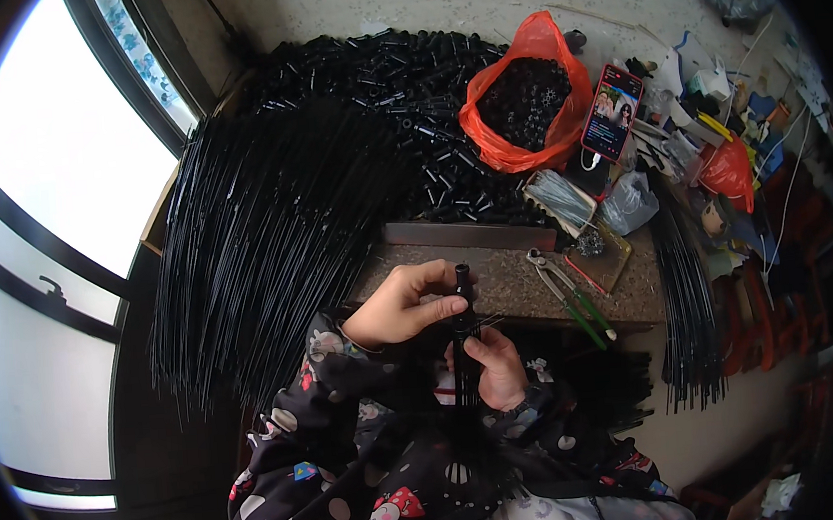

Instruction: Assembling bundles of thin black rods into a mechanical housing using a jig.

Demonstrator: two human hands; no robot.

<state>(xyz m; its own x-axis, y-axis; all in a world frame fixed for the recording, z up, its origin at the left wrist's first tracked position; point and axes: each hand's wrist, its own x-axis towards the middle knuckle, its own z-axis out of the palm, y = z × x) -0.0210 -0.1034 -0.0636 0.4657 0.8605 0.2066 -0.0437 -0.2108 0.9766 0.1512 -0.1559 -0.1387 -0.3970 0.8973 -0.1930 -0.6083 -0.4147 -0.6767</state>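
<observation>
In front of my body, a black tubular piece (463,278) stands upright, its narrow open end on top. My left hand (402,304) is closed round it from the left, thumb across its side. Just below and to the right, my right hand (500,368) grips the black shaft (466,377) under the piece, which looks like a bundle of thin rods. Its lower end runs down into the dark of my clothing, and how the two parts join is hidden by my fingers.
Long thin black rods (251,243) fan out at left; black tubes (365,80) lie heaped behind. A red bag (531,35) holds small dark parts. Green-handled nippers (574,297) lie on the bench (417,260). A phone (612,111), a tray of wires (562,201) and more rods (683,309) are at right.
</observation>
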